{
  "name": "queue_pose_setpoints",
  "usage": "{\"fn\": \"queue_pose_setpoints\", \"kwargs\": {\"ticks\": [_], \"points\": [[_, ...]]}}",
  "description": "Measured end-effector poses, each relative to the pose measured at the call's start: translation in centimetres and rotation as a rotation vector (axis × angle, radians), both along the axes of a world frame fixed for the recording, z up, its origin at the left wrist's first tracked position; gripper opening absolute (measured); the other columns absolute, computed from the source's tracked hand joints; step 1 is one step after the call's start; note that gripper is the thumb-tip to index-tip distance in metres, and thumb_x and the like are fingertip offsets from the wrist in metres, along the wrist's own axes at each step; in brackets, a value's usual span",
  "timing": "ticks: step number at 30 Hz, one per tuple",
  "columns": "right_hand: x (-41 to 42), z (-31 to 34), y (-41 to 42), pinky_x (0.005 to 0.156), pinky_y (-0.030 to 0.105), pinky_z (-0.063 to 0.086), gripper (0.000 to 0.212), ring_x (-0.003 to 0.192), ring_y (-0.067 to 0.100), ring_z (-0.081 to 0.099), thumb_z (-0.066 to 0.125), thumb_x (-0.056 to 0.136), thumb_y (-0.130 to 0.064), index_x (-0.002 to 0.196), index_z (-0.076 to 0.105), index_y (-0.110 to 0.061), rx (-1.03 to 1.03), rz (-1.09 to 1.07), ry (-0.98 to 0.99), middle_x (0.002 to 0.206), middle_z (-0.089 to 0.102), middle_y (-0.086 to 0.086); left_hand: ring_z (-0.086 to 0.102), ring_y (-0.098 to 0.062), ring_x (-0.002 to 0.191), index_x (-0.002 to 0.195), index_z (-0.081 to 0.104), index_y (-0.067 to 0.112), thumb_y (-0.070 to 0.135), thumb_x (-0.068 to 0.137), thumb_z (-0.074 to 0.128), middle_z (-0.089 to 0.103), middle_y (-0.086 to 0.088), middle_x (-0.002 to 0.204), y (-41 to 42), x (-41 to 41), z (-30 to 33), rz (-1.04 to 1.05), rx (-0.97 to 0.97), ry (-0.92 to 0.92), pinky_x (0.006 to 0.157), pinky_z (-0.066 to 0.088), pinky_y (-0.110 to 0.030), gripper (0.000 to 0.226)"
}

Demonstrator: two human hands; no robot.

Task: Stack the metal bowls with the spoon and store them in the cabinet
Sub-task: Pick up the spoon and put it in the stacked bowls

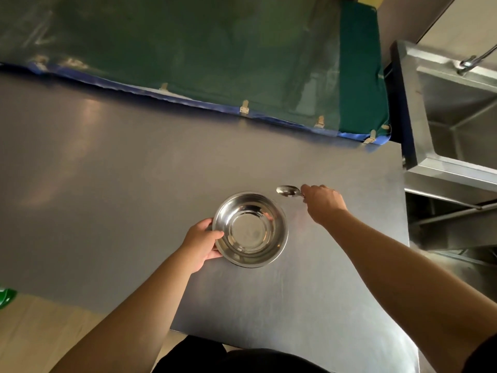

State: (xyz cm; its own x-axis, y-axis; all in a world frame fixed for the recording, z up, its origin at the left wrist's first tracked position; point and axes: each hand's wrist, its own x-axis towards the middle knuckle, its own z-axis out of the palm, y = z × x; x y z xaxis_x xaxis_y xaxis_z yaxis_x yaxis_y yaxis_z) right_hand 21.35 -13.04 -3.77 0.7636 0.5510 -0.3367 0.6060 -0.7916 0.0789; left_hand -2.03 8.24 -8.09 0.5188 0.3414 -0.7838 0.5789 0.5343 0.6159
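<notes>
Nearest us, at 6 o'clock, both forearms reach out over the table [107, 162], a flat sheet of dull brushed steel with soft glare patches.

Centre, just short of mid-table: bowls [250, 229], round, polished, mirror-bright, with a flat base. A second rim shows along the lower edge, so we judge them already nested; the count is not certain. Left hand [203, 242] sits at the stack's 9 o'clock, thumb hooked over the rim and fingers curled under the wall, clamped on it. We take this as steadying the stack on a slick surface.

At the bowls' 1 o'clock, just beside the rim: spoon [288, 190], thin shiny metal with an oval bowl, lying on the table. Right hand [324, 201] covers the handle, fingertips pinched on the neck. Whether it is lifted we cannot tell. Likely next: spoon into the stack.

Farther, 12 o'clock: green padding [188, 49] under clear film. At 2 o'clock: sink [457, 109], boxy steel. No cabinet in view.
</notes>
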Motion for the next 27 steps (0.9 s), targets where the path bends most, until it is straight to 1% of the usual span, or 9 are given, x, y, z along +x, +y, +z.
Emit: {"fn": "queue_pose_setpoints", "kwargs": {"ticks": [4, 7, 10, 14, 18, 21, 24, 25, 27], "points": [[-1.8, 1.7, -0.2, 0.07, 0.032, 0.044, 0.016, 0.094, 0.034, 0.067, 0.054, 0.101, -0.028, 0.112, 0.062, -0.021, 0.193, -0.19, 0.143, 0.105, 0.071, 0.01, 0.075, -0.03, 0.093, 0.119, 0.067, 0.018, -0.004, 0.091, 0.057, 0.074, -0.011, 0.109, -0.4, 0.3, 0.0, 0.021, -0.011, -0.018, 0.064, 0.063, -0.043, 0.036], [-4.2, 1.9, 0.5, 0.072, 0.031, 0.048, 0.018, 0.095, 0.033, 0.068, 0.057, 0.099, -0.032, 0.11, 0.068, -0.022, 0.279, -0.259, 0.254, 0.106, 0.073, 0.009, 0.073, -0.032, 0.098, 0.12, 0.066, 0.017, -0.003, 0.093, 0.057, 0.073, -0.012, 0.112, -1.0, 0.5, 0.0, 0.049, -0.022, -0.027, 0.071, 0.064, -0.048, 0.035], [-6.8, 1.7, 1.5, 0.068, 0.028, 0.043, 0.025, 0.088, 0.031, 0.067, 0.054, 0.098, -0.039, 0.1, 0.072, -0.021, 0.326, -0.359, 0.359, 0.096, 0.072, 0.007, 0.075, -0.031, 0.095, 0.12, 0.065, 0.018, -0.002, 0.094, 0.057, 0.074, -0.012, 0.111, -1.7, 1.0, 0.2, 0.071, -0.055, -0.049, 0.067, 0.064, -0.044, 0.033], [-9.2, 0.7, 2.9, 0.068, 0.027, 0.046, 0.016, 0.089, 0.029, 0.068, 0.063, 0.089, -0.021, 0.096, 0.076, -0.014, 0.296, -0.417, 0.475, 0.09, 0.071, 0.008, 0.075, -0.031, 0.096, 0.126, 0.061, 0.017, 0.002, 0.097, 0.058, 0.073, -0.013, 0.114, -2.1, 1.6, 0.3, 0.083, -0.094, -0.063, 0.076, 0.063, -0.048, 0.032], [-10.0, -0.2, 4.1, 0.068, 0.027, 0.044, 0.014, 0.079, 0.024, 0.06, 0.06, 0.092, -0.012, 0.091, 0.073, -0.009, 0.276, -0.46, 0.494, 0.079, 0.062, 0.004, 0.075, -0.032, 0.098, 0.126, 0.062, 0.016, 0.003, 0.101, 0.051, 0.073, -0.015, 0.116, -1.9, 2.0, 0.2, 0.088, -0.151, -0.079, 0.078, 0.062, -0.049, 0.03], [-9.9, -0.6, 4.8, 0.072, 0.028, 0.05, 0.019, 0.08, 0.022, 0.058, 0.059, 0.093, -0.01, 0.103, 0.074, -0.005, 0.257, -0.489, 0.497, 0.087, 0.063, 0.006, 0.075, -0.033, 0.098, 0.124, 0.062, 0.017, 0.0, 0.101, 0.048, 0.073, -0.015, 0.116, -1.7, 2.2, 0.3, 0.072, -0.153, -0.075, 0.078, 0.062, -0.049, 0.032], [-10.1, -0.6, 5.3, 0.085, 0.037, 0.06, 0.025, 0.091, 0.028, 0.069, 0.056, 0.092, -0.006, 0.11, 0.073, -0.003, 0.26, -0.516, 0.497, 0.099, 0.072, 0.012, 0.074, -0.032, 0.096, 0.119, 0.062, 0.02, -0.002, 0.101, 0.047, 0.072, -0.014, 0.113, -1.7, 2.6, 0.5, 0.056, -0.14, -0.063, 0.075, 0.062, -0.047, 0.032], [-10.2, -0.7, 5.4, 0.086, 0.041, 0.06, 0.027, 0.095, 0.031, 0.071, 0.055, 0.092, -0.005, 0.113, 0.072, -0.003, 0.268, -0.528, 0.495, 0.105, 0.073, 0.015, 0.074, -0.032, 0.096, 0.118, 0.062, 0.02, -0.002, 0.101, 0.046, 0.073, -0.013, 0.112, -1.7, 2.8, 0.7, 0.045, -0.132, -0.06, 0.073, 0.062, -0.046, 0.032], [-10.3, -0.6, 5.5, 0.085, 0.042, 0.061, 0.031, 0.097, 0.033, 0.071, 0.055, 0.09, -0.005, 0.117, 0.07, -0.006, 0.285, -0.534, 0.479, 0.109, 0.072, 0.015, 0.074, -0.031, 0.095, 0.116, 0.061, 0.021, -0.002, 0.101, 0.046, 0.073, -0.012, 0.11, -1.7, 3.1, 0.9, 0.029, -0.117, -0.052, 0.072, 0.061, -0.045, 0.031]]}}
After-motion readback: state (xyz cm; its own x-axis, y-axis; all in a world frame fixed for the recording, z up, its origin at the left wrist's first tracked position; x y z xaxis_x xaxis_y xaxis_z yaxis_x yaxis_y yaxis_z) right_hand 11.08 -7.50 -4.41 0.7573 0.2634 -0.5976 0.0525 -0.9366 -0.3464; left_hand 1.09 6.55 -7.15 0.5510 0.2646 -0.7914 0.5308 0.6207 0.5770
